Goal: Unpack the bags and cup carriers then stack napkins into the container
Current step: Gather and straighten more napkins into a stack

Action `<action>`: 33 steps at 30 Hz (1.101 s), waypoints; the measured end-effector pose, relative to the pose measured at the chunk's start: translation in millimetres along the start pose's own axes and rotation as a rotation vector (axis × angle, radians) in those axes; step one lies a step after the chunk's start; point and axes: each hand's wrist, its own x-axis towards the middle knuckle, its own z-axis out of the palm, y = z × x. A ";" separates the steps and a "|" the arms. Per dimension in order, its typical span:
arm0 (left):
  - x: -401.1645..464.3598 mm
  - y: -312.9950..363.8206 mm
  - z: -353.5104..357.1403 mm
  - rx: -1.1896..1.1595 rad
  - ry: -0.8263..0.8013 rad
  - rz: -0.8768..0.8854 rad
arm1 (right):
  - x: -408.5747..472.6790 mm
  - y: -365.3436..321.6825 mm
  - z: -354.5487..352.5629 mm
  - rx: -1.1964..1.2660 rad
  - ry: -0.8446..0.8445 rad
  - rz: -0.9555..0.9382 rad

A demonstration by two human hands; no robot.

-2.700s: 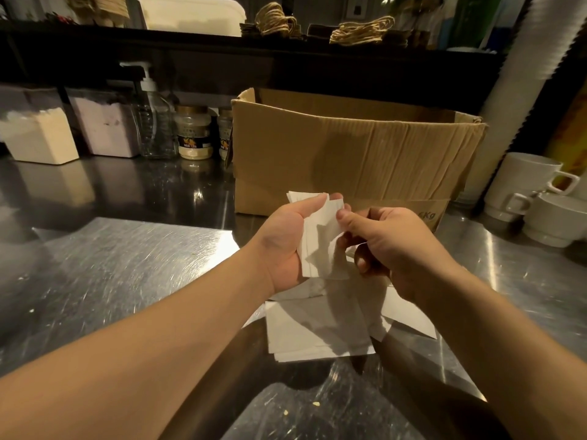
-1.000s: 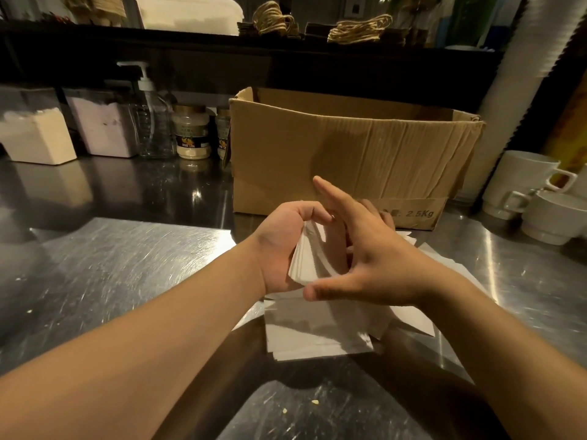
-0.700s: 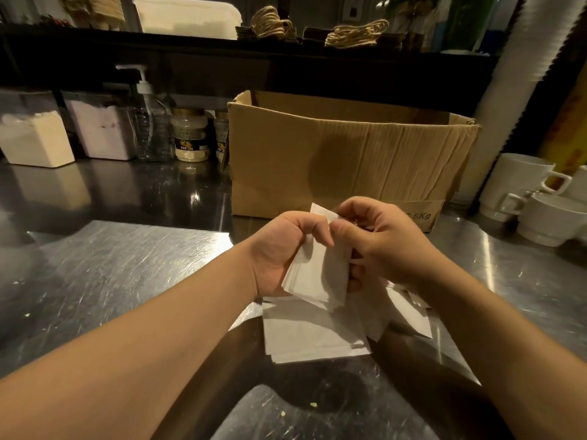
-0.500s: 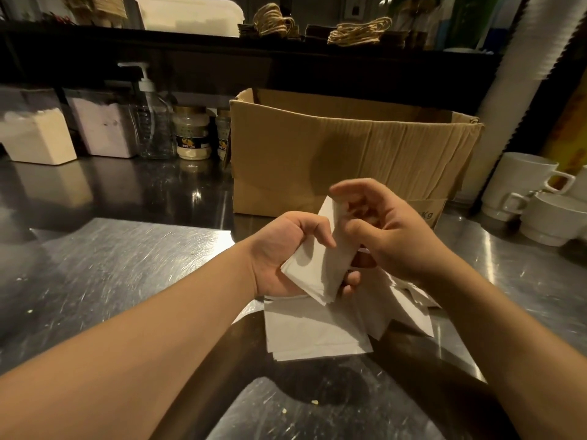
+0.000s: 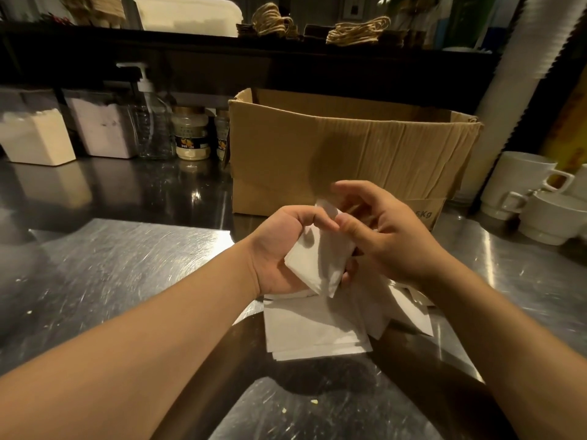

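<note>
broadly, a scuffed steel counter (image 5: pixel 104 268) is seen filling the lower view, with a dark shelf (image 5: pixel 222 42) running across the back; an open cardboard box (image 5: pixel 349 154) is set upright on the counter beyond the hands, its near wall creased; a tall column of white paper cups (image 5: pixel 521 58) is leaned at the right edge, and white mugs (image 5: pixel 524 185) are grouped near its base, well apart from the box; two clear tubs of pale powder (image 5: pixel 38 138) are lined up at far left, with a pump bottle (image 5: pixel 152 125) and two small jars (image 5: pixel 190 134) placed between them and the box; loose white napkins (image 5: pixel 317 331) are spread flat on the counter just below the hands, some fanned out to the right; a small folded bundle of napkins (image 5: pixel 320 258) is held tilted above that pile; it is gripped by the left hand (image 5: pixel 279 249), whose fingers and thumb are curled round its left edge; the right hand (image 5: pixel 390 236) is held just beside it with fingers loosely bent, the thumb touching the bundle's upper right edge; whether a napkin is pinched there cannot be told
</note>
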 end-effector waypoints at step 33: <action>-2.4 30.9 -28.2 -0.396 0.200 0.377 | -5.0 -22.1 40.9 -0.634 -0.323 0.135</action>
